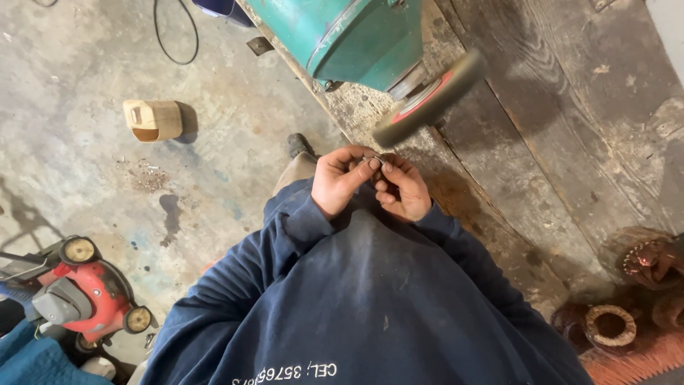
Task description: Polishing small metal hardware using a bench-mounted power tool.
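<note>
Floor: stained grey concrete floor (85, 64); tan wooden block (153, 120) at ten o'clock.
Bench: worn dark wooden workbench (570, 128); green bench grinder (356, 36), blurred wheel (427, 100) at twelve.
Hands: left hand (340, 180) and right hand (405, 189) pinch together on small metal piece (376, 160), below wheel.

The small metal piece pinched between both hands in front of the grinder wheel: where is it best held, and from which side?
The small metal piece is best pinched at its near end, from the person's side, probably leaving the far tip free toward the wheel. The left hand and right hand already close on it from either side with fingertips; its shape is too small to tell further.
</note>
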